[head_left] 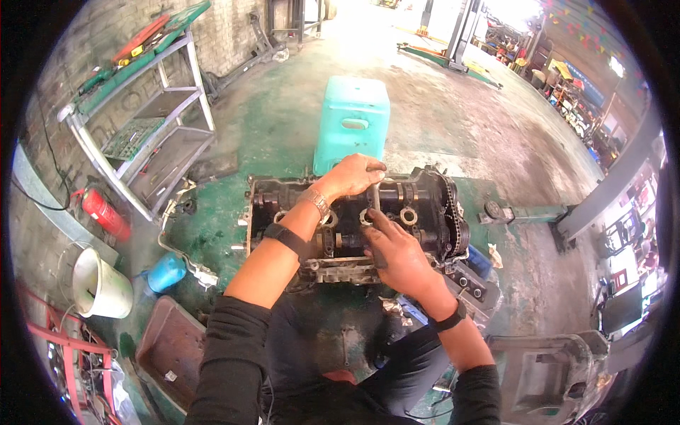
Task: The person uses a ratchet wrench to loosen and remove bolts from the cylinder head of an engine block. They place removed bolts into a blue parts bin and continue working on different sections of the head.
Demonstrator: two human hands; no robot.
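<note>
An engine cylinder head (347,237) with camshafts, round plug wells and a timing chain (453,212) on its right end lies across in front of me. Over its middle, my left hand (350,177) is closed around the upper end of a metal socket wrench (376,195). The wrench's shaft runs down between my two hands. My right hand (400,255) is curled at the lower part of the wrench, close above the camshafts. Its palm side and the wrench's lower tip are hidden by the fingers.
A turquoise plastic stool (354,117) stands just beyond the engine. Left are a tool cart (134,113), a red fire extinguisher (105,212), a white bucket (103,283) and a brown tub (170,347). Right are a lift arm (528,214) and a grey plastic part (545,372).
</note>
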